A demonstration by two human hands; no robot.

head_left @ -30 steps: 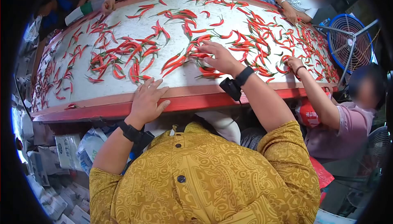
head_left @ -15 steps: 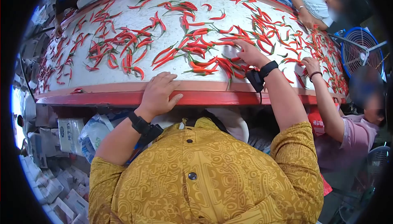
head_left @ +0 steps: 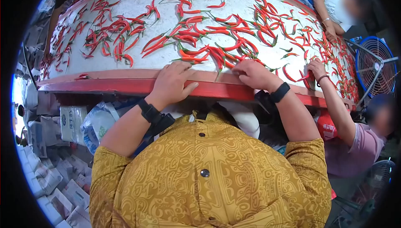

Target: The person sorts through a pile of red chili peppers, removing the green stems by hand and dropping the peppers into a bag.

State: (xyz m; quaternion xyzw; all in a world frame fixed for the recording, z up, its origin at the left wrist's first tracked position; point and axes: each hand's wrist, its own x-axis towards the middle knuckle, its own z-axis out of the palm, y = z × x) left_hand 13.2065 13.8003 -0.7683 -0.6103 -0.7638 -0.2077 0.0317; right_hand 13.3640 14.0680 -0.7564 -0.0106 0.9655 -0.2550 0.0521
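Many red chilies (head_left: 194, 39) with green stems lie scattered over a white table surface (head_left: 154, 63) that has a red front edge. My left hand (head_left: 173, 82) rests palm down on the near rim, fingers loosely spread, with nothing in it. My right hand (head_left: 255, 74) is at the near edge of the chilies, right of my left hand. Its fingers are curled down against a few chilies, and its fingertips are partly hidden, so a grip on any chili cannot be made out.
A co-worker's hand (head_left: 316, 68) touches chilies at the right. Another person's arm (head_left: 323, 13) reaches in at the upper right. A blue-rimmed fan (head_left: 376, 67) stands at the far right. Plastic bags (head_left: 98, 123) and many pale packages (head_left: 62, 173) lie below left.
My right hand has come back toward the near rim, its fingers now curled lower. My left hand stays on the rim. The view has shifted slightly; the hands at the upper left have left it.
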